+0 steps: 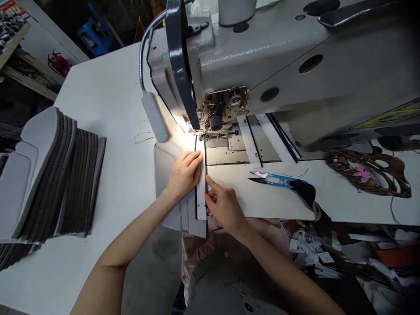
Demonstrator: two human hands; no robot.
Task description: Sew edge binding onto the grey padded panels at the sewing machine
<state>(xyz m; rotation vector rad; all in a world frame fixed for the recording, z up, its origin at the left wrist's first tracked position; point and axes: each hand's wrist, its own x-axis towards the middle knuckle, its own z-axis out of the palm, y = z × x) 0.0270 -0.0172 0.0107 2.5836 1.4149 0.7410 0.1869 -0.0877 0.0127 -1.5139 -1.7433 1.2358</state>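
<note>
Under the needle area of a grey sewing machine (215, 109) lies a grey fabric panel (164, 164). A long white strip with a black edge (201, 199) runs along the panel's right side, up to the lit presser foot. My left hand (186, 174) is closed, its curled fingers pressing on the strip just in front of the foot. At the strip's right edge is my right hand (226, 208). Its index finger points forward along the edge, while the thumb and the other fingers close on the edge of the strip and panel. Some fingertips are hidden.
A tall stack of grey fabric panels (65, 175) stands on the white table (121, 175) at left. Blue thread snips (278, 180) and a brown hair clip (370, 173) lie at right. More white strips (249, 142) rest under the machine arm. A small lamp (155, 117) hangs beside the needle.
</note>
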